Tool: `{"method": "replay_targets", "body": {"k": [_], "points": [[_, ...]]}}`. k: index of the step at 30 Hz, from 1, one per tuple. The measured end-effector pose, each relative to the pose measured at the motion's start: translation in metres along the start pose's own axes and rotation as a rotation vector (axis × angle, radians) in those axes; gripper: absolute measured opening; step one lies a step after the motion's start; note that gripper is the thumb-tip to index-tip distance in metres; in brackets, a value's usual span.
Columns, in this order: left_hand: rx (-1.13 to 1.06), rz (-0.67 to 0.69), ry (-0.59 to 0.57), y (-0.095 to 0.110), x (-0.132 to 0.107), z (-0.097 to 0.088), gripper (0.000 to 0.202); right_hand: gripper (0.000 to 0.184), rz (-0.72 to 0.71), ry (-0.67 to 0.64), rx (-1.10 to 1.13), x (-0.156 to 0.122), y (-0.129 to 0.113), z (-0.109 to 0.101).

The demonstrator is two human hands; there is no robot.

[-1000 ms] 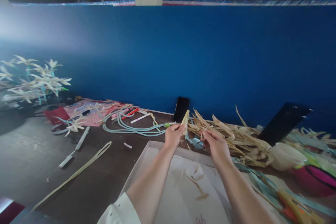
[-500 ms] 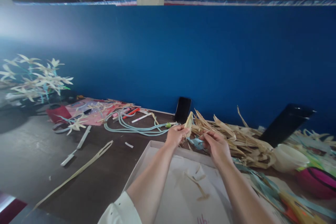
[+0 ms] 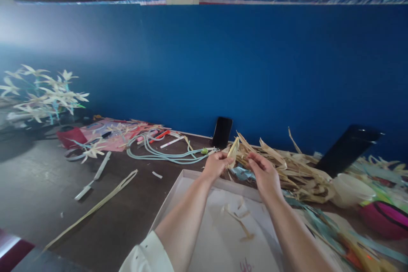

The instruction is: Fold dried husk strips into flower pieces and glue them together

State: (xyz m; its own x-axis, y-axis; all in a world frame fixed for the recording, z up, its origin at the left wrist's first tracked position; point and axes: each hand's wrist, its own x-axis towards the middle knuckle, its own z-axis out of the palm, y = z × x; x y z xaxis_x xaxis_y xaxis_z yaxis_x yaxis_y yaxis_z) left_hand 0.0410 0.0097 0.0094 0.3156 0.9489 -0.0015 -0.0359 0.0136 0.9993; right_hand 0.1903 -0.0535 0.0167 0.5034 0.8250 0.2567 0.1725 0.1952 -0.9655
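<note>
My left hand (image 3: 217,164) pinches a pale yellow-green piece of dried husk (image 3: 234,148), which points upward from the fingertips. To its right, my right hand (image 3: 261,169) has thumb and forefinger pressed together; anything between them is too small to make out. The two hands are a short way apart above the far rim of a shallow white box (image 3: 210,221). Thin husk scraps (image 3: 242,227) lie on the box's floor. A light blue strip (image 3: 244,173) shows just behind the rim, between the hands.
Behind my right hand is a heap of dry husks (image 3: 296,174). A phone (image 3: 222,132) leans on the blue wall; a dark panel (image 3: 349,151), a white bowl (image 3: 350,191) and a pink pouch (image 3: 384,220) stand right. Coiled cords (image 3: 159,156) and husk flowers (image 3: 47,93) are left.
My right hand has risen slightly, its fingers staying together. The husk in my left hand has tilted and shifted a little to the right.
</note>
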Motion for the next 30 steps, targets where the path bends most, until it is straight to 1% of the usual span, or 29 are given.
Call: {"method": "replay_targets", "body": {"k": [2, 3, 7, 9, 13, 19, 26, 30], "points": [[0.033, 0.014, 0.012, 0.0016, -0.0013, 0.0003, 0.030, 0.041, 0.007, 0.008, -0.051, -0.0014, -0.0030, 0.0002], [0.050, 0.028, 0.015, 0.0023, -0.0020, 0.0005, 0.030, 0.040, 0.014, -0.008, -0.080, -0.0023, -0.0044, 0.0006], [0.069, 0.074, -0.047, 0.0044, -0.0052, 0.0018, 0.027, 0.041, 0.062, -0.148, -0.164, -0.0060, -0.0065, 0.0042], [0.060, 0.085, -0.072, 0.0045, -0.0065, 0.0025, 0.026, 0.041, 0.073, -0.181, -0.181, -0.0068, -0.0052, 0.0061], [0.067, 0.093, -0.082, 0.0033, -0.0072, 0.0036, 0.026, 0.039, 0.072, -0.175, -0.194, -0.0065, -0.0027, 0.0074], [0.133, 0.101, -0.081, 0.0049, -0.0087, 0.0034, 0.026, 0.038, 0.078, -0.176, -0.156, -0.0076, -0.0036, 0.0072], [0.183, 0.136, -0.071, 0.0050, -0.0088, 0.0026, 0.025, 0.034, -0.014, -0.160, -0.282, -0.0090, -0.0060, 0.0064], [0.203, 0.139, -0.073, 0.0040, -0.0085, 0.0021, 0.026, 0.034, -0.029, -0.167, -0.312, -0.0080, -0.0056, 0.0053]]}}
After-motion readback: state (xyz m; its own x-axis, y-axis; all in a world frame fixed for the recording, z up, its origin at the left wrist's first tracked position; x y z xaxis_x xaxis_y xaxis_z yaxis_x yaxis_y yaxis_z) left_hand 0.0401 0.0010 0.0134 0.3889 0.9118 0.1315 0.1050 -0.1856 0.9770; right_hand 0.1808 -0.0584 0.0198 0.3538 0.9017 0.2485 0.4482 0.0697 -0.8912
